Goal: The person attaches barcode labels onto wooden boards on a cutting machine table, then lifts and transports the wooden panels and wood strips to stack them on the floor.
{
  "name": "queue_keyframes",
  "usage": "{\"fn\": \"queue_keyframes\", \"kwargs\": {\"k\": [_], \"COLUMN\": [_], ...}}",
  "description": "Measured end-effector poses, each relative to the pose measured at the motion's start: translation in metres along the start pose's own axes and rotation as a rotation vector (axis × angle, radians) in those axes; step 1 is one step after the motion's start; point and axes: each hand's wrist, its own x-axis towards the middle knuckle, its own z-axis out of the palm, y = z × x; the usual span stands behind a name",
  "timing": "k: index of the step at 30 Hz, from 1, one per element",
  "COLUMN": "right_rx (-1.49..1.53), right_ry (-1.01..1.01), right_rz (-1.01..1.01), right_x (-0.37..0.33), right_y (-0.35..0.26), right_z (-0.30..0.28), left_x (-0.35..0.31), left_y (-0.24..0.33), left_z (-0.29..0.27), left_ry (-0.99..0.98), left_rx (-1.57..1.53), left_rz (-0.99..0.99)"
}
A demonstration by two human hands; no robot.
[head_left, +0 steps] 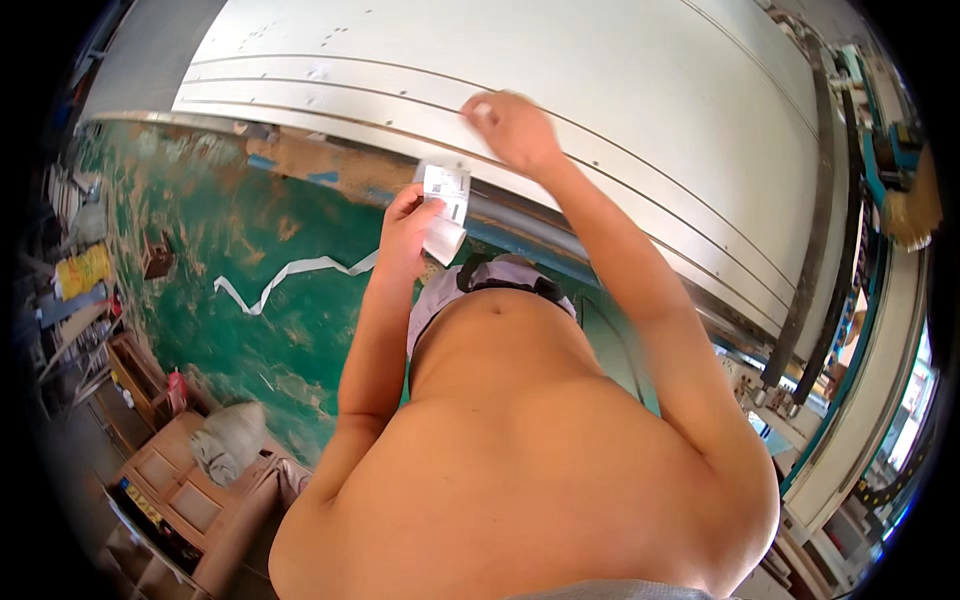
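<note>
At the far left, amid blurred clutter, a crumpled yellow bag (82, 272). Lower down, a brown wooden cabinet (192, 497) with square recessed panels, and against it a slumped, wrinkled grey-beige sack (228, 442). Further in, a green floor (215, 345), smooth but scuffed and streaked with dusty brown; on it, a small brown boxy object (157, 255). Also on the floor, a narrow white strip (290, 269), zigzagging in angular folds up to the left forearm (375, 325); hard to tell whether joined to anything there.

Next, the left hand (404, 232), clamped on white paper labels (446, 184): thin, rectangular, dark-printed, flat at the top and curling at the lower end, in front of the table's near edge. Below, a bare torso (500, 400) and a pale garment (432, 297) with a dark waistband.

Farther right and higher, well apart from the left, the right hand (515, 130), motion-blurred over the table (620, 70), fingers bent, a small pale spot near the tips; impossible to tell whether gripping anything. Beneath, a broad white slab of a tabletop, scored by long, parallel dark grooves. At the right, a long dark bar (805, 230), then a cream machine beam (880, 365), curved by the lens.
</note>
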Motion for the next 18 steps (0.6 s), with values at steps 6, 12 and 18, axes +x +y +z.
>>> {"fn": "queue_keyframes", "kwargs": {"k": [6,12,18], "right_rx": [0.215,0.566,1.651], "right_ry": [-0.526,-0.269,0.363], "right_rz": [-0.199,0.202,0.512], "right_x": [-0.062,-0.067,-0.089], "right_y": [0.060,0.176,0.342], "right_z": [0.000,-0.050,-0.145], "left_x": [-0.002,-0.020,-0.060], "left_y": [-0.035,-0.063,-0.084], "left_z": [0.042,0.080,0.101], "left_ry": [-0.071,-0.072,0.056], "left_rx": [0.150,0.295,0.242], "left_rz": [-0.175,-0.296,-0.286]}}
